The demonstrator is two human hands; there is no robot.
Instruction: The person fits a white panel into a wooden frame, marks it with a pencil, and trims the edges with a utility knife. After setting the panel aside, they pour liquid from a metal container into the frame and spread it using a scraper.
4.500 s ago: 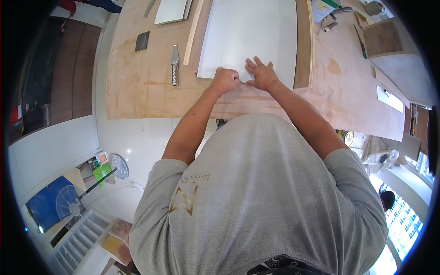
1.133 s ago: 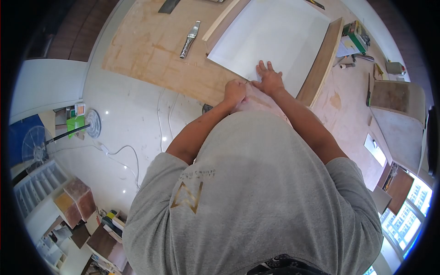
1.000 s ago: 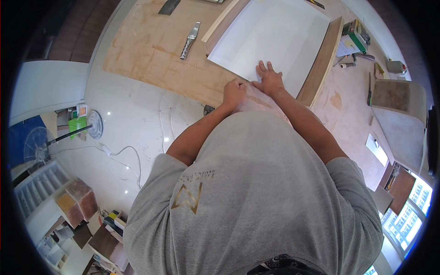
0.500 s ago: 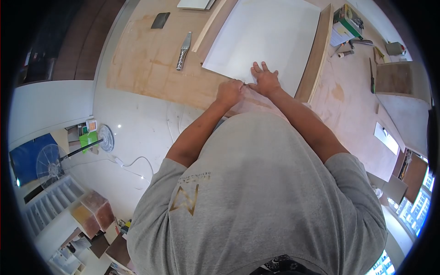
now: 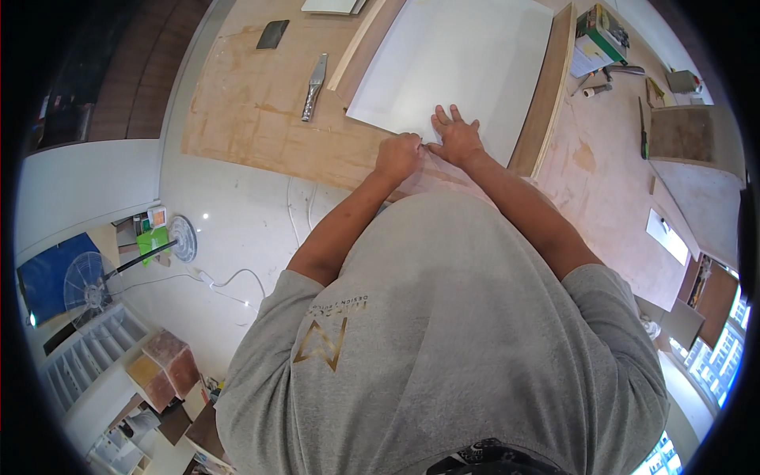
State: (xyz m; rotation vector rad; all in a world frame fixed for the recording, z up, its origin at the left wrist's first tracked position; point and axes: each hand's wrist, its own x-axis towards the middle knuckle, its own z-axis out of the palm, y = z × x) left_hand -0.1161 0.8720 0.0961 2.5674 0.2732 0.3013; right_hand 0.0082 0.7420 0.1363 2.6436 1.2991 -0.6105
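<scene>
A large white sheet [image 5: 467, 59] lies between two upright wooden side boards, one on the left [image 5: 366, 49] and one on the right [image 5: 545, 99]. My right hand [image 5: 457, 142] rests flat on the sheet near its front edge, fingers spread. Just to its left, my left hand [image 5: 398, 156] is closed at that same front edge. A small dark bit shows between the two hands, but what my left fingers grip is hidden. Left of the sheet lies a flat-bladed metal tool [image 5: 313, 89] with a silver handle.
A dark square piece [image 5: 272, 34] and white panels [image 5: 332, 6] lie on the wooden tabletop [image 5: 229, 103]. At right are a green box [image 5: 598, 39], hand tools [image 5: 598, 91] and a long dark-handled blade [image 5: 644, 134]. A fan [image 5: 87, 289] and cables are on the left.
The view has shifted very slightly, so the bench things sit a little further left. Both hands keep nearly the same place and pose at the sheet's edge.
</scene>
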